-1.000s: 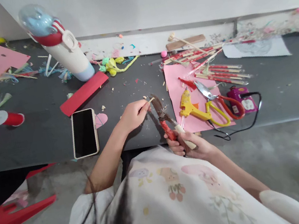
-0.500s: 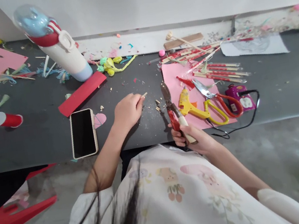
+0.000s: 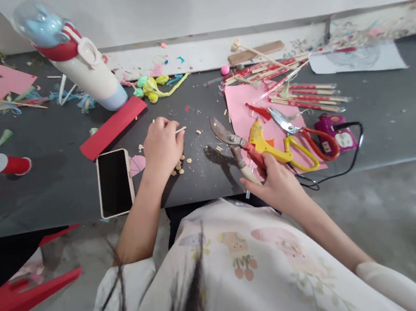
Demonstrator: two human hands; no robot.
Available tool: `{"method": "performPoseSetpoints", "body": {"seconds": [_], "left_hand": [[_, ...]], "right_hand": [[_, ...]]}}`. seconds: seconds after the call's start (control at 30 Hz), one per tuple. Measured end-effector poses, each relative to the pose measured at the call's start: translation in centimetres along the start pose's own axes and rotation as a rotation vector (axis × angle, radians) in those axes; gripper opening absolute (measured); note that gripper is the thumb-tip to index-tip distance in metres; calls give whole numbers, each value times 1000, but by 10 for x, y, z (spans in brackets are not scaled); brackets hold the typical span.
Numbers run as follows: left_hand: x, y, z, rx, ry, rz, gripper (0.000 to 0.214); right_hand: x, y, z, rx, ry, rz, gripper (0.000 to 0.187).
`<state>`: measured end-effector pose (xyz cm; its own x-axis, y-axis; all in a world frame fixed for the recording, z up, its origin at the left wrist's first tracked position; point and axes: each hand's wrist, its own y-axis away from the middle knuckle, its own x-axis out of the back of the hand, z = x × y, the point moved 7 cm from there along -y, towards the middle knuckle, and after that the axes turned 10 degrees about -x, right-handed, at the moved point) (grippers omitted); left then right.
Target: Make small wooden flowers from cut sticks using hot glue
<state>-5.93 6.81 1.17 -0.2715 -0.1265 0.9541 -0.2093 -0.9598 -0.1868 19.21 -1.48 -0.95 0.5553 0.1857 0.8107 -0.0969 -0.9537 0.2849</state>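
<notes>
In the head view my left hand is closed in a pinch on a thin wooden stick, whose short pale end sticks out past the fingertips. Small wooden bits lie on the dark table just under and beside that hand. My right hand grips pruning shears with one red handle and one cream handle. Their blades point up and to the left, over the table. A yellow glue gun and scissors with yellow and orange handles lie close beyond this hand, on pink paper.
A phone, a folded red paper strip and a tall bottle stand or lie at left. Bundled red-wrapped sticks lie at back right. A purple box with a black cable sits right of the scissors.
My left hand has moved left with the stick, and more wooden bits show beside it. The shears have tilted leftward, and the right hand's hold on the handles has shifted.
</notes>
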Motion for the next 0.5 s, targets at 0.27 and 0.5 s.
{"method": "performPoseSetpoints", "body": {"seconds": [0.27,0.5], "left_hand": [[-24,31,61,-40,818,-249,41],[-38,40,85,-28,960,-282,33]], "right_hand": [[3,-1,-7,87,123,166,50],[-5,-2,-15,109,102,180,53]]}}
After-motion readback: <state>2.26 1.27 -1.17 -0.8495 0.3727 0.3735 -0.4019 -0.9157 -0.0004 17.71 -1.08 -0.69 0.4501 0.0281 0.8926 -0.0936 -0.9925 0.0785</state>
